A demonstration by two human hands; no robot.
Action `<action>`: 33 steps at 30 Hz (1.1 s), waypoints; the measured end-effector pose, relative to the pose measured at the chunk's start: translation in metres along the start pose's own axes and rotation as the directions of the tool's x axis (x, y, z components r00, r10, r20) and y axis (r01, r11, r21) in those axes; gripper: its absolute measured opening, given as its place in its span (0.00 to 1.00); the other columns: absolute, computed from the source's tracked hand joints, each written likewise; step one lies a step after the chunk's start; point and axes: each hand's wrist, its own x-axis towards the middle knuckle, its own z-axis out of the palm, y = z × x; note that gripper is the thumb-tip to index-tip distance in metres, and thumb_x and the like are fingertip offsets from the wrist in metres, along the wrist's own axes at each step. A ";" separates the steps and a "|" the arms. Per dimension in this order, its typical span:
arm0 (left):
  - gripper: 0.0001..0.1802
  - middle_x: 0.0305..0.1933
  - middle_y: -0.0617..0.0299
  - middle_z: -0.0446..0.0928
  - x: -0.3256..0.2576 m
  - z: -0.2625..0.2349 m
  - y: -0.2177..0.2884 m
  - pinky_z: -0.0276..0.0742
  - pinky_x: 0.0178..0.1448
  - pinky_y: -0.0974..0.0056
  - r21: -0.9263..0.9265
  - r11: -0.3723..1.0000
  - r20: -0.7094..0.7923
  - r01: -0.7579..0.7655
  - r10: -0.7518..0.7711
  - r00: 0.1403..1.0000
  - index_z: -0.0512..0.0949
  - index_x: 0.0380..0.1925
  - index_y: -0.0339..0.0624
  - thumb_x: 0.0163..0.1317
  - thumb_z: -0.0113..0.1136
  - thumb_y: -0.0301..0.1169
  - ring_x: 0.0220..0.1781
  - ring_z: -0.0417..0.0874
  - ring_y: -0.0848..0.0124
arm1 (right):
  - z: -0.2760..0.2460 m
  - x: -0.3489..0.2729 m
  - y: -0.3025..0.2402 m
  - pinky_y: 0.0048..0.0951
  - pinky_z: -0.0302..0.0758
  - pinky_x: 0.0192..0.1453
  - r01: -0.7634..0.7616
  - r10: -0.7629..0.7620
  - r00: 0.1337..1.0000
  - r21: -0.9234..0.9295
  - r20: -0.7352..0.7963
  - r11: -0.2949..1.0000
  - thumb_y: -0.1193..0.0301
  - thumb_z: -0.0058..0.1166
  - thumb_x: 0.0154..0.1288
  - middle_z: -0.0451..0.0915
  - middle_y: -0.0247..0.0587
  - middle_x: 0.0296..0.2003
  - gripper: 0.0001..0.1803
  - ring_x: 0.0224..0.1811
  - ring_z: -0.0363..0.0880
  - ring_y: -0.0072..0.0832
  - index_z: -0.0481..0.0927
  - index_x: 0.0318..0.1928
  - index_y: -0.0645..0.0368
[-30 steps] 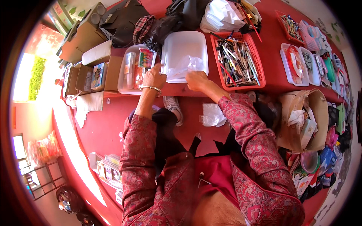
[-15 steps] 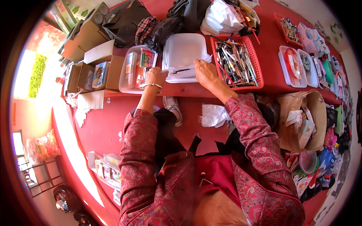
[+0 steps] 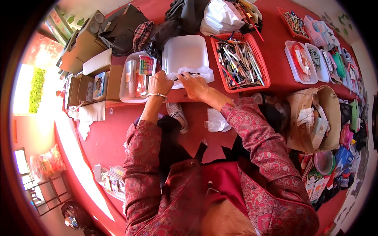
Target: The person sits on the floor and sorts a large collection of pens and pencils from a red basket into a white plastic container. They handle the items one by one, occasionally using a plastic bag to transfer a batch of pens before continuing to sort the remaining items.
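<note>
Both my hands are at the front edge of a white translucent plastic box [image 3: 185, 53] on the red-covered table. A clear plastic bag [image 3: 205, 74] lies across that edge, with dark slim items like pens showing through it. My left hand [image 3: 160, 83], with a bangle at its wrist, is closed on the bag's left end. Close beside it, my right hand [image 3: 193, 85] pinches the bag with bent fingers. Just left of my left hand stands a clear tray [image 3: 125, 93] holding a long case and colourful packets. A red basket [image 3: 266, 76] full of pens and markers stands to the right.
An open cardboard box [image 3: 114, 80] stands at the left. Dark bags [image 3: 122, 31] and a white plastic bag [image 3: 220, 17] line the back. More trays [image 3: 311, 78] sit far right, above a cardboard carton [image 3: 295, 133]. Another clear bag [image 3: 217, 121] lies below the table edge.
My right hand has moved left, close to my left hand, over the clear bag. The bag is bunched higher at the box's front edge. The view has shifted slightly.
</note>
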 end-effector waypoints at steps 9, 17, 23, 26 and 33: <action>0.09 0.18 0.57 0.73 0.025 0.035 -0.048 0.70 0.29 0.65 -0.603 0.746 0.052 0.282 -0.316 0.947 0.74 0.19 0.37 0.42 0.57 0.32 0.20 0.74 0.68 | -0.030 -0.024 0.008 0.31 0.73 0.33 -0.168 0.193 0.854 -0.094 0.483 0.981 0.70 0.51 0.44 0.79 0.46 0.26 0.07 0.33 0.79 0.33 0.81 0.26 0.55; 0.23 0.16 0.56 0.73 0.017 0.019 -0.029 0.67 0.28 0.65 -0.412 0.881 0.174 0.234 -0.176 0.969 0.76 0.18 0.33 0.48 0.55 0.47 0.21 0.74 0.69 | -0.101 -0.033 0.114 0.19 0.68 0.16 -0.684 0.504 0.727 0.554 0.466 0.475 0.66 0.49 0.53 0.76 0.39 0.18 0.11 0.13 0.72 0.21 0.77 0.28 0.62; 0.22 0.32 0.48 0.76 0.011 0.012 -0.023 0.71 0.42 0.58 0.055 0.997 0.256 0.057 -0.069 0.964 0.75 0.30 0.34 0.41 0.60 0.43 0.36 0.77 0.56 | -0.105 -0.055 0.209 0.29 0.72 0.24 -0.776 0.779 0.627 0.072 -0.013 0.626 0.65 0.51 0.48 0.76 0.44 0.17 0.10 0.17 0.75 0.30 0.79 0.22 0.59; 0.32 0.47 0.52 0.72 -0.005 -0.009 0.021 0.62 0.52 0.46 0.228 0.969 0.091 0.095 -0.118 0.989 0.67 0.47 0.38 0.42 0.61 0.42 0.50 0.72 0.56 | -0.084 -0.037 0.218 0.35 0.72 0.31 -0.588 0.590 0.802 0.053 -0.095 0.807 0.64 0.52 0.44 0.77 0.47 0.22 0.10 0.23 0.77 0.38 0.79 0.23 0.57; 0.19 0.37 0.59 0.73 -0.046 -0.016 0.139 0.70 0.46 0.62 -0.057 0.811 -0.102 -0.582 0.576 0.811 0.72 0.40 0.44 0.43 0.55 0.26 0.42 0.74 0.63 | -0.023 0.024 0.200 0.42 0.73 0.38 -0.555 0.555 0.831 -0.092 -0.033 0.827 0.65 0.45 0.52 0.78 0.52 0.28 0.12 0.32 0.77 0.45 0.78 0.27 0.60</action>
